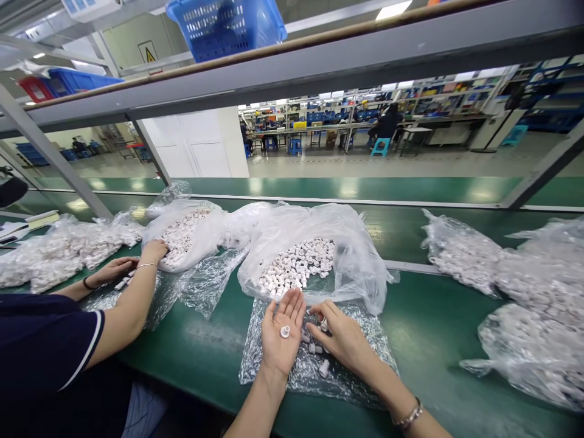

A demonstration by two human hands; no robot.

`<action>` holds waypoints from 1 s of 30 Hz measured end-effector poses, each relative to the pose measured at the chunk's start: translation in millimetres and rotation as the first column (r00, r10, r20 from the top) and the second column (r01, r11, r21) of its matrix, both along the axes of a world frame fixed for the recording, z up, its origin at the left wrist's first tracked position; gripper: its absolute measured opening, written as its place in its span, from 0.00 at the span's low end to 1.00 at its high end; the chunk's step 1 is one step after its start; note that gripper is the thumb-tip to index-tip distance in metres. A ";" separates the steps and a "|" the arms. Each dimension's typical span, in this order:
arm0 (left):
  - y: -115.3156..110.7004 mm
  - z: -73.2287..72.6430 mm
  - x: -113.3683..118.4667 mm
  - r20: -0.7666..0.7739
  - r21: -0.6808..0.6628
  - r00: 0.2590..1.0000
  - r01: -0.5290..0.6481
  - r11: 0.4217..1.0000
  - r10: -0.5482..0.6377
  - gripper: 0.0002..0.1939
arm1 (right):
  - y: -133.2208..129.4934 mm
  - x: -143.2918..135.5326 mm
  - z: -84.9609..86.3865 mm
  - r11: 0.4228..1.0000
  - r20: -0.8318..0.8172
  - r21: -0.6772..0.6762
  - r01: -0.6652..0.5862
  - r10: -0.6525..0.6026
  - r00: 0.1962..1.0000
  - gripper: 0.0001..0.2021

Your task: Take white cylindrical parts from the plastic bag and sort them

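Note:
My left hand (281, 340) lies palm up with its fingers stretched out, and one small white fitting (285, 331) rests on the palm. To its right, my right hand (342, 334) is bent over several loose white fittings (324, 368), thumb and index finger apart; its fingertips are near a piece, and whether they touch it is unclear. Both hands are above a clear plastic sheet (365, 389). Just beyond them, an open plastic bag (360, 261) holds a pile of white fittings (301, 261).
At the left, a co-worker's hand (155, 250) reaches into another open bag (207, 243). Filled bags (538, 292) lie at the right, more (68, 249) at the far left. Overhead runs a shelf (319, 52) with a blue basket (228, 27). The table (429, 389) is green.

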State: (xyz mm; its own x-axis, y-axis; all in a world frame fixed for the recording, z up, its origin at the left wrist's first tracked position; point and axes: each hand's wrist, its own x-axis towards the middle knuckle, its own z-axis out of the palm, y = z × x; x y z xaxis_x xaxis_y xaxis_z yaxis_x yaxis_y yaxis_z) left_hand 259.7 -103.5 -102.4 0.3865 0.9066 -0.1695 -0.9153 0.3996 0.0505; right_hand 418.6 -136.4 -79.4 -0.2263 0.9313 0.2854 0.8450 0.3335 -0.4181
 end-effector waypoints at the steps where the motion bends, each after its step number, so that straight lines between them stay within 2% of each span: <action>1: -0.4 -0.2 0.2 -0.010 0.018 1.000 0.011 1.000 -0.011 0.22 | -1.0 -1.9 1.9 1.000 -0.021 0.001 -0.029 0.029 0.999 0.08; 6: -3.7 -0.1 4.1 -0.105 0.105 0.992 0.077 0.991 -0.066 0.23 | -6.5 -12.8 6.4 0.987 -0.097 0.010 -0.161 0.161 0.982 0.06; 10: -7.7 2.0 6.8 -0.191 0.133 0.974 0.150 0.980 -0.123 0.24 | -9.6 -17.1 5.5 0.980 -0.164 -0.014 -0.198 0.193 0.967 0.06; 13: -9.6 3.3 7.4 -0.204 0.162 0.971 0.160 0.974 -0.126 0.24 | -10.0 -16.8 6.7 0.975 -0.215 -0.035 -0.220 0.208 0.954 0.05; 18: -9.3 3.8 10.7 -0.175 0.153 0.981 0.114 0.982 -0.086 0.24 | -6.8 -14.1 10.5 0.974 -0.269 -0.064 -0.216 0.191 0.944 0.07; 23: -8.6 4.0 13.9 -0.182 0.133 0.982 0.068 0.989 -0.043 0.24 | -6.6 -12.8 11.1 0.964 -0.185 -0.113 -0.242 0.219 0.958 0.05; 26: -7.9 4.7 11.3 -0.206 0.146 0.978 -0.002 0.989 0.033 0.22 | -7.1 -11.4 9.8 0.967 -0.165 -0.114 -0.227 0.207 0.964 0.05; 30: -5.3 6.6 4.6 -0.253 0.181 0.947 -0.155 0.971 0.198 0.19 | -5.2 -7.8 6.5 0.981 -0.141 -0.118 -0.155 0.138 0.980 0.04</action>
State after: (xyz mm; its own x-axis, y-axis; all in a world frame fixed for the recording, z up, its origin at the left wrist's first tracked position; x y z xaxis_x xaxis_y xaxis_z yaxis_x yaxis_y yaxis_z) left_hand 264.3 -108.8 -95.8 0.1777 0.9796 -0.0943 -0.9144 0.1997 0.3520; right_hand 410.7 -141.6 -72.9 -0.3318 0.9213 0.2026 0.7257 0.3865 -0.5692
